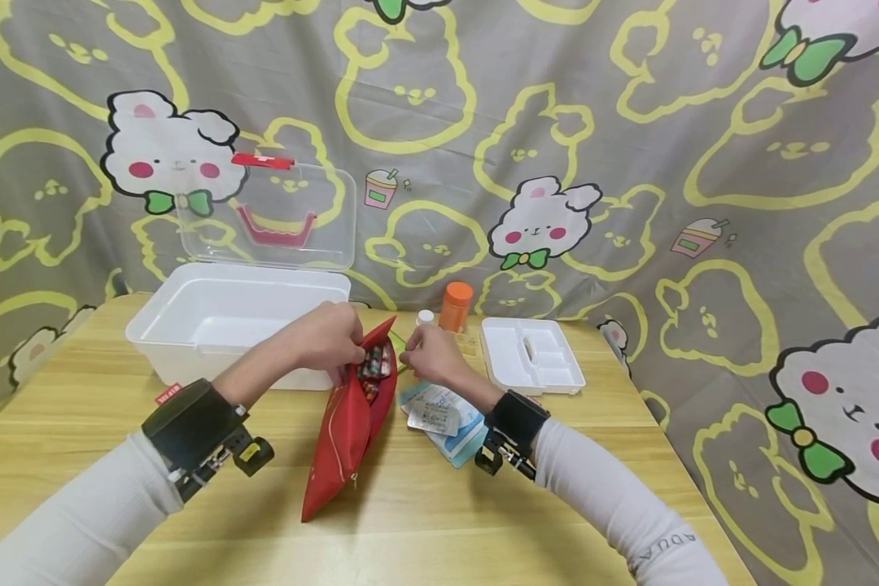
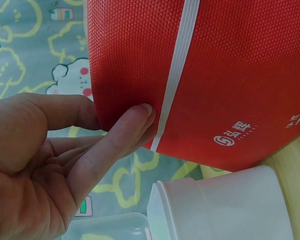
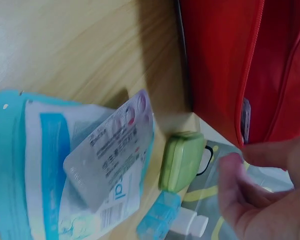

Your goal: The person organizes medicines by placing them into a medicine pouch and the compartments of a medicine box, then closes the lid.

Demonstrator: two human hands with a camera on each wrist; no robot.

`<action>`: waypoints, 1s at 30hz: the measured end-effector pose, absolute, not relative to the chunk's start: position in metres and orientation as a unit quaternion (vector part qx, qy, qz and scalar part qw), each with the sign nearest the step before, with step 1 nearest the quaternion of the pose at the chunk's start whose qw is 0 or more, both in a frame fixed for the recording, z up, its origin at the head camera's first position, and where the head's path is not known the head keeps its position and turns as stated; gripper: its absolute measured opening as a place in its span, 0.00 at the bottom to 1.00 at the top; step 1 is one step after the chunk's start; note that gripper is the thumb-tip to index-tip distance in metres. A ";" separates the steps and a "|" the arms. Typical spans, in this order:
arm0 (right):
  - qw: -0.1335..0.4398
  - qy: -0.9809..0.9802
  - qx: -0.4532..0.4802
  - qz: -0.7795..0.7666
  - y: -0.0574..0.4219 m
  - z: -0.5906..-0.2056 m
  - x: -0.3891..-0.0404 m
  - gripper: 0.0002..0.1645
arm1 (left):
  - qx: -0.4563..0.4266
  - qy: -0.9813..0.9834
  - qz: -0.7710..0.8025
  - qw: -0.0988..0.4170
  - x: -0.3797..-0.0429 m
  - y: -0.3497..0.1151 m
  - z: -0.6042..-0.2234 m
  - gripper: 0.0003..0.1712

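A red zippered pouch (image 1: 347,439) stands on edge on the table, its mouth spread and several blister packs (image 1: 375,364) showing inside. My left hand (image 1: 330,338) pinches the pouch's upper edge between thumb and fingers, the thumb lying flat on the outer face in the left wrist view. Beside the opposite edge is my right hand (image 1: 435,356), its fingers loosely bent and nothing visible between them. In the right wrist view its fingertips overlap the pouch's corner. A silver blister pack (image 3: 110,150) lies on blue-and-white packets (image 3: 50,170) below that hand.
An open clear-lidded white box (image 1: 183,330) stands at back left. Behind my right hand are an orange-capped bottle (image 1: 456,305), a white-capped bottle (image 1: 425,317), a green case (image 3: 181,161) and a blue translucent case (image 3: 160,215). A white divided tray (image 1: 549,374) lies to the right.
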State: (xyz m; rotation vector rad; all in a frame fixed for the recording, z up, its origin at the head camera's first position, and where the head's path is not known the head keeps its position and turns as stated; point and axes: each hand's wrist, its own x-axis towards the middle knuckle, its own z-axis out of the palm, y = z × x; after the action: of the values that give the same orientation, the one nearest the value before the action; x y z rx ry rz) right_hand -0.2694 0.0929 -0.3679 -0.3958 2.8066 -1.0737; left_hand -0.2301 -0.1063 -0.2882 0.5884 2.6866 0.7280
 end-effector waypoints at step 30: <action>0.187 0.960 -0.168 -0.123 0.111 -0.390 -0.246 0.32 | 0.209 0.935 0.243 0.150 -0.230 -0.106 -0.286 0.10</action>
State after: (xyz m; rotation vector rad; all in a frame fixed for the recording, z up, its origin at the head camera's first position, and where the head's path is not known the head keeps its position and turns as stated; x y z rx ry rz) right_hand -0.2463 0.1114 -0.3900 -0.4725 2.7028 -0.3458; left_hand -0.2302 -0.1057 -0.2865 0.5994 2.6862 0.6988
